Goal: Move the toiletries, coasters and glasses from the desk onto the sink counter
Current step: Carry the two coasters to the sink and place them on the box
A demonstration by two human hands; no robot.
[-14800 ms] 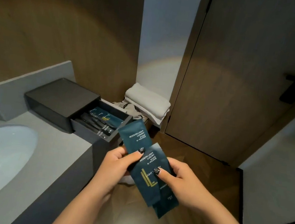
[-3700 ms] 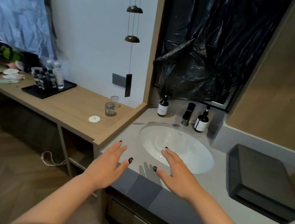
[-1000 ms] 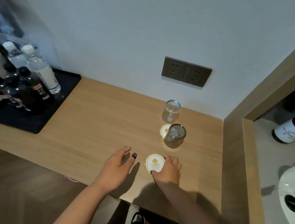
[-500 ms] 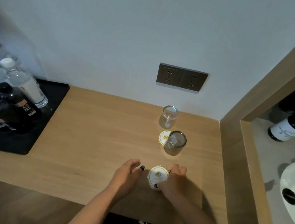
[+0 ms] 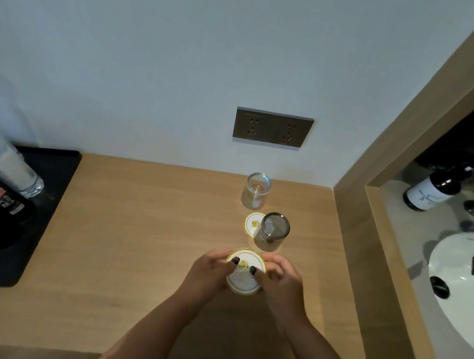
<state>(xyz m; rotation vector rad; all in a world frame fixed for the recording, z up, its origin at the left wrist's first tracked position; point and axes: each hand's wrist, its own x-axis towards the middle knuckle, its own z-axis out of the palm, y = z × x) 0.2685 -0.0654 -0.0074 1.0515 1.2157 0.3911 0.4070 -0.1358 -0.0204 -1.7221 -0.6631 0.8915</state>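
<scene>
A round white coaster with a gold rim [image 5: 245, 278] is held just above the wooden desk [image 5: 138, 242]. My left hand [image 5: 209, 271] pinches its left edge and my right hand [image 5: 280, 280] pinches its right edge, thumbs on top. Behind it a dark-tinted glass [image 5: 272, 233] stands partly on a second coaster [image 5: 252, 223]. A clear glass [image 5: 255, 194] stands further back near the wall. The sink counter [image 5: 419, 240] with its white basin [image 5: 467, 285] lies to the right, past a wooden divider.
A black tray [image 5: 46, 215] with water bottles [image 5: 8, 163] and dark bottles sits on the desk's left. A dark pump bottle [image 5: 434, 191] stands at the back of the sink counter. A grey double socket [image 5: 272, 130] is on the wall.
Both hands have closed in on the near coaster and lifted it off the desk. One second ago only my right hand touched it while it lay flat.
</scene>
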